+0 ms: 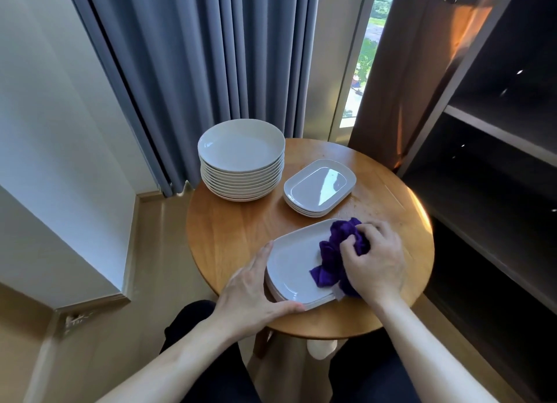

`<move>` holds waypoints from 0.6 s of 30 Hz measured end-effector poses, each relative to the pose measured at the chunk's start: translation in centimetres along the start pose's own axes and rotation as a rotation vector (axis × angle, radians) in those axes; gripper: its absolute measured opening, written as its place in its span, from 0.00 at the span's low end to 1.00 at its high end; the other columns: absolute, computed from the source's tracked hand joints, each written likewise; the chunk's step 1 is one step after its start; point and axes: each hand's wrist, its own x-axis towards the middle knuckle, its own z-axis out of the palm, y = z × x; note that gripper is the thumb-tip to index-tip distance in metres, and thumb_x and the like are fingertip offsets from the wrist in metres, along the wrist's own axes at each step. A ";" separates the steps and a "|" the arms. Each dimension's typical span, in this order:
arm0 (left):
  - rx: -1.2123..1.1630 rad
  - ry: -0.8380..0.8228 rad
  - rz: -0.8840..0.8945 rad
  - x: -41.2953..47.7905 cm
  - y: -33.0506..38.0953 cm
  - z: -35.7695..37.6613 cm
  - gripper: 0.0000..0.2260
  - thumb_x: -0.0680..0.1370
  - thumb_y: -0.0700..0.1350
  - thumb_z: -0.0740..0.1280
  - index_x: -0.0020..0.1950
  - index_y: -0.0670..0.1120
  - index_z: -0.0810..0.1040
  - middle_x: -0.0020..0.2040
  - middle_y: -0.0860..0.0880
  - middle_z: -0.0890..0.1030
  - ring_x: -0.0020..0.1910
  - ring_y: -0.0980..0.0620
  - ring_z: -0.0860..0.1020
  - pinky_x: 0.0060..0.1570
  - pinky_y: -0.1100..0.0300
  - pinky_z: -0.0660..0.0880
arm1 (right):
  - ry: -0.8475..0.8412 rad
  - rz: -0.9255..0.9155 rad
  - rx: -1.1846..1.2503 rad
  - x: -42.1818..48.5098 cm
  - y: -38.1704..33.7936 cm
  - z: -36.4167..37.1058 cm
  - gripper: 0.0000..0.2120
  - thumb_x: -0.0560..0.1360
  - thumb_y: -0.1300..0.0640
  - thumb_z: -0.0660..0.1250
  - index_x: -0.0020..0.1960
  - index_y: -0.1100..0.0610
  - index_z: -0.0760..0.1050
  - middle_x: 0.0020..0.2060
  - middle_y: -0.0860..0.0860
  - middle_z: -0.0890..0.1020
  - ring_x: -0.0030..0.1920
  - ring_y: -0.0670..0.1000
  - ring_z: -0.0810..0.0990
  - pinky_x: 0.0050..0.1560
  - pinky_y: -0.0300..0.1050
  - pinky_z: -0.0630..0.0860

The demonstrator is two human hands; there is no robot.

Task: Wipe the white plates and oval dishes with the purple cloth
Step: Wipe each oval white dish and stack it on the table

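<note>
At the near edge of the tabletop point(235, 231) lies a short stack of oval dishes point(292, 267). The left hand point(253, 294) rests flat against its near-left corner, fingers straight along the left rim and thumb along the near rim, likely to brace the stack so it does not slide under the rubbing. The right hand point(376, 258) has its fingers curled into the bunched purple cloth point(334, 252) and presses it onto the right half of the top dish. That dish holds only the cloth, and its left half shows bare white.

Farther in, right of centre, a second stack of oval dishes point(319, 188) sits apart from the first. Its top dish carries only a bright reflection. Keeping two piles probably separates wiped dishes from unwiped, though I cannot tell which is which.

At the far-left edge stands a tall stack of round white plates point(241, 146), the top one bare, probably set out of the working space.
</note>
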 end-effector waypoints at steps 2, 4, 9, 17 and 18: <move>0.017 -0.002 -0.011 -0.1 -0.2 0.1 0.60 0.57 0.83 0.66 0.81 0.64 0.42 0.81 0.63 0.57 0.77 0.51 0.63 0.74 0.50 0.66 | 0.038 0.121 0.212 -0.1 0.7 -0.4 0.15 0.75 0.46 0.63 0.52 0.54 0.81 0.52 0.46 0.78 0.52 0.51 0.77 0.50 0.47 0.75; 0.039 -0.006 -0.012 -0.2 -0.3 0.2 0.60 0.58 0.83 0.66 0.81 0.63 0.41 0.82 0.62 0.55 0.78 0.50 0.63 0.75 0.50 0.65 | 0.000 0.200 0.285 -0.2 1.2 -0.9 0.16 0.76 0.44 0.63 0.55 0.52 0.80 0.53 0.44 0.76 0.55 0.52 0.78 0.53 0.47 0.74; 0.097 -0.006 -0.001 -0.1 -0.3 0.4 0.61 0.59 0.84 0.63 0.82 0.60 0.39 0.83 0.60 0.52 0.79 0.51 0.61 0.75 0.51 0.62 | -0.335 0.080 -0.120 -0.6 1.0 -2.4 0.35 0.68 0.24 0.67 0.66 0.45 0.74 0.65 0.45 0.70 0.65 0.51 0.69 0.64 0.53 0.75; 0.303 0.030 0.057 -0.7 0.0 0.7 0.58 0.64 0.86 0.50 0.84 0.53 0.38 0.85 0.54 0.48 0.77 0.51 0.65 0.74 0.54 0.64 | -0.568 -0.042 -0.217 -3.3 -4.3 -2.5 0.24 0.66 0.35 0.69 0.56 0.45 0.71 0.54 0.47 0.69 0.56 0.53 0.70 0.53 0.49 0.76; 0.324 0.028 0.069 -0.6 -0.1 0.6 0.57 0.66 0.84 0.50 0.84 0.52 0.38 0.85 0.53 0.48 0.77 0.51 0.64 0.74 0.55 0.63 | -0.580 -0.055 -0.139 -4.0 -4.8 -2.7 0.21 0.65 0.35 0.68 0.53 0.44 0.71 0.52 0.45 0.69 0.55 0.51 0.70 0.52 0.49 0.77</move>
